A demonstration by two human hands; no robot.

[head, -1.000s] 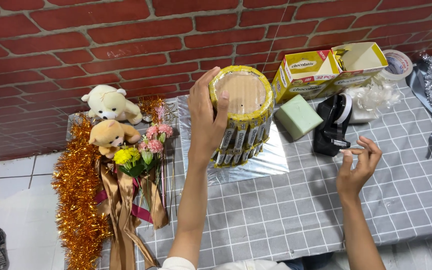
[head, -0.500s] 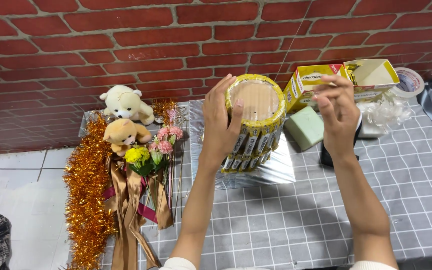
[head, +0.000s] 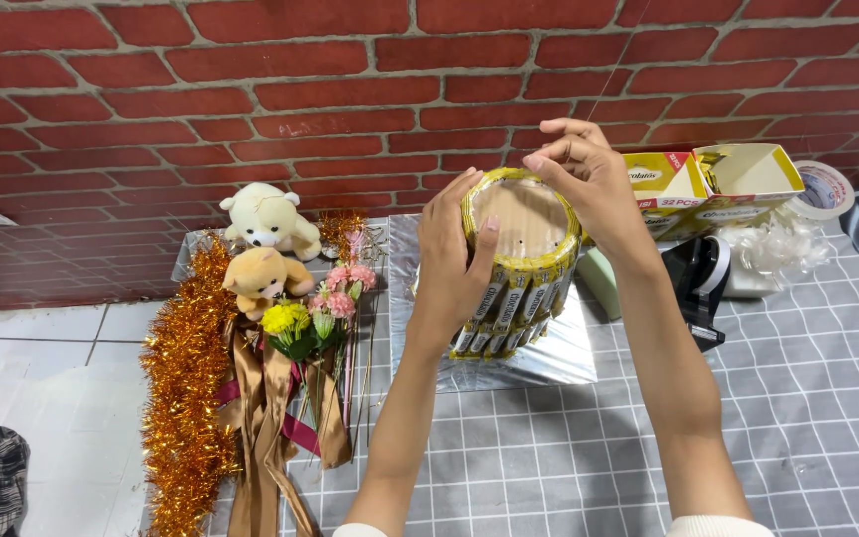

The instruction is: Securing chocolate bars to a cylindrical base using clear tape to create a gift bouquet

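- While the left hand [head: 454, 264] wraps its palm and fingers around the near side of the round cardboard drum ringed with yellow snack packets [head: 521, 261], it tilts the drum so that the open brown top faces the head camera; that grip is closed firmly on the drum, apparently to steady it.
- The drum stands on a square silver foil board [head: 549, 348] lying on the grey checked table [head: 589, 447], so the board serves as its base.
- The right hand [head: 589, 174] is raised just above the drum's far rim, thumb and forefinger pinched together; whether anything thin is caught between them I cannot tell, though a faint fine line seems to run upward from them.
- Just behind the right wrist sit an open yellow cardboard box [head: 718, 184], a black tape dispenser [head: 698, 283] and a roll of tape [head: 827, 189], all within easy reach of that hand.
- Off to the left, apart from the drum, lie a white plush bear [head: 268, 221], a tan plush bear [head: 258, 278], a bunch of pink and yellow artificial flowers [head: 320, 313], bronze satin ribbons [head: 265, 428] and a strand of orange tinsel [head: 183, 398].
- A red brick wall [head: 251, 99] backs the table.
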